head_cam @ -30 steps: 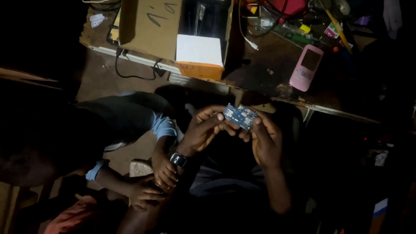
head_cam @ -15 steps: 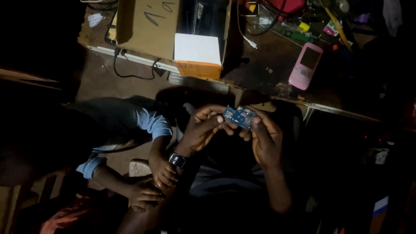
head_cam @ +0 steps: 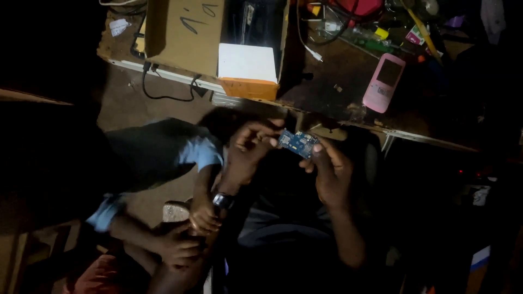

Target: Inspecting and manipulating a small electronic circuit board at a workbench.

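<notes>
Small blue flat circuit board (head_cam: 298,143) sits a bit lower than before, just off front edge of dark, scuffed wooden worktop (head_cam: 327,92). Left hand (head_cam: 246,155) fingers pinch its left end; right hand (head_cam: 330,173) fingers pinch its right end. Pink plastic phone (head_cam: 384,83) lies near front edge. Other person's sleeve moved left.

1. I sit in a dim phone-repair workshop.
2. My bench (head_cam: 338,92) is cluttered with a pink phone (head_cam: 383,83), cables (head_cam: 163,92), boxes (head_cam: 248,71) and small tools (head_cam: 419,24).
3. I hold a bare circuit board (head_cam: 297,142).
</notes>
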